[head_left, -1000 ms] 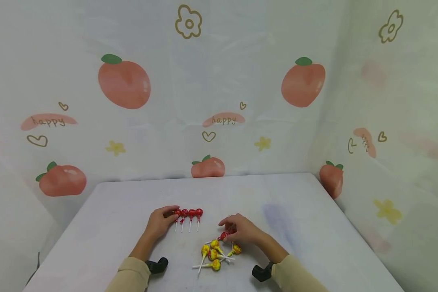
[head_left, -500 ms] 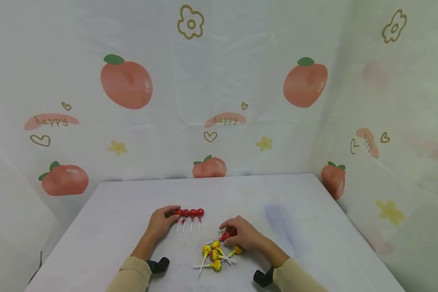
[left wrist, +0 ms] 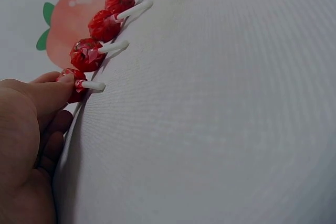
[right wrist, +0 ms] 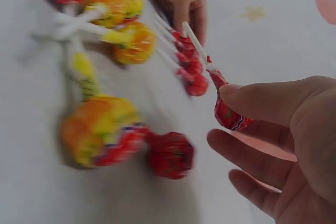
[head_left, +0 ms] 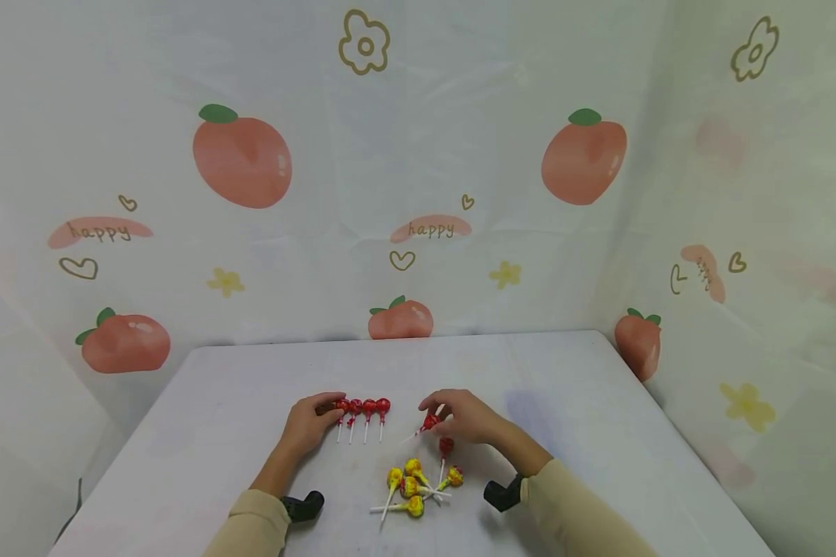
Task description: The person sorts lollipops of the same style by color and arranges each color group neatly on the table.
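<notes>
Several red lollipops (head_left: 369, 407) lie side by side in a row left of the table's middle, sticks toward the person. At the row's left end my left hand (head_left: 308, 422) pinches the head of the outermost red lollipop (left wrist: 79, 83) between thumb and fingers. My right hand (head_left: 468, 418) holds another red lollipop (right wrist: 229, 106) by its head, raised above the table, its white stick pointing left in the head view. Below that hand a single red lollipop (head_left: 447, 446) lies on the table, beside a loose pile of yellow lollipops (head_left: 409, 486).
The white table (head_left: 251, 371) has a printed cloth wall (head_left: 320, 294) behind it and another on the right (head_left: 773, 325). A black wrist device (head_left: 303, 507) sits on the left wrist, and a second device (head_left: 503, 493) on the right wrist.
My right hand has picked up a red lollipop and moved away from the person, uncovering the red one beneath. My left hand stays at the row.
</notes>
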Tool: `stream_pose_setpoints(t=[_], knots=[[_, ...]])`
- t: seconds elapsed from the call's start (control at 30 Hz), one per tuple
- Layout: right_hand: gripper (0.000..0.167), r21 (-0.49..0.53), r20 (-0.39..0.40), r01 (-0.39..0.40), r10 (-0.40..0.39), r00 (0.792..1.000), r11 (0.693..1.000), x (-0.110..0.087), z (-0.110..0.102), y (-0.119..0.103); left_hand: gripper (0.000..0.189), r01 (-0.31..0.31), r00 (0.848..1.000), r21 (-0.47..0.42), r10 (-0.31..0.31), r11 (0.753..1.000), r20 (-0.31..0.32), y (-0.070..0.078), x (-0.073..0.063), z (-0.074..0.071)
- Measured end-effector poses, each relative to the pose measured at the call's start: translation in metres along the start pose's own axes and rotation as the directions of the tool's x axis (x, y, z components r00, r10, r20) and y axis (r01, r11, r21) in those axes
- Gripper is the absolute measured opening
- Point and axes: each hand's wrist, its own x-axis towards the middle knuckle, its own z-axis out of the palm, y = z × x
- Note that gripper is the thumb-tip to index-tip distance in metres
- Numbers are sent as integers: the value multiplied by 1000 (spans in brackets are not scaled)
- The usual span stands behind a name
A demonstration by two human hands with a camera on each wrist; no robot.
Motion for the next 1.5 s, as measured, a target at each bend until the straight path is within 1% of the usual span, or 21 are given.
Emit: stream_pose_setpoints(t=[0.1, 0.23, 0.37, 0.43, 0.57, 0.73, 0.83, 0.93, 1.0, 1.17, 1.27, 1.5], knots=[[33, -28, -2, 21, -21, 1000, 999, 7, -9, -3, 30, -7, 1000, 5, 7, 1000, -1, -1, 0, 0], [26, -58, -24, 71, -72, 997, 996, 18, -18, -6, 30, -13, 1000, 5, 13, 1000, 1, -2, 1, 0], [22, -53, -50, 103, -105, 993, 993, 28, -22, -6, 29, -21, 1000, 4, 21, 1000, 0, -3, 1, 0], [22, -44, -62, 114, -116, 991, 993, 33, -22, -7, 29, -18, 1000, -1, 18, 1000, 1, -3, 2, 0], [21, -18, -92, 105, -106, 990, 994, 43, -19, -8, 29, -10, 1000, -8, 10, 1000, 4, -3, 2, 0], [17, 29, -130, 108, -104, 986, 994, 56, -10, -7, 29, -12, 1000, 0, 12, 1000, 6, -2, 2, 0], [18, 35, -137, 69, -63, 989, 997, 62, -4, -4, 30, -10, 1000, 1, 10, 1000, 8, -2, 2, -1], [22, 41, -140, -1, 7, 990, 999, 67, 3, -1, 29, -12, 1000, 0, 12, 1000, 8, -2, 2, -1], [25, 52, -145, -34, 41, 989, 998, 70, 6, 1, 29, -16, 1000, 1, 16, 1000, 6, -3, 1, -1], [22, 83, -153, -74, 86, 985, 994, 76, 15, 6, 29, -27, 1000, 4, 27, 1000, 2, -3, 1, -1], [18, 91, -144, -107, 120, 982, 990, 79, 21, 8, 29, -29, 1000, 6, 29, 1000, 1, -3, 1, -1], [20, 135, -126, -169, 186, 974, 976, 81, 31, 8, 29, -29, 1000, 2, 29, 1000, 2, -1, 0, -2]])
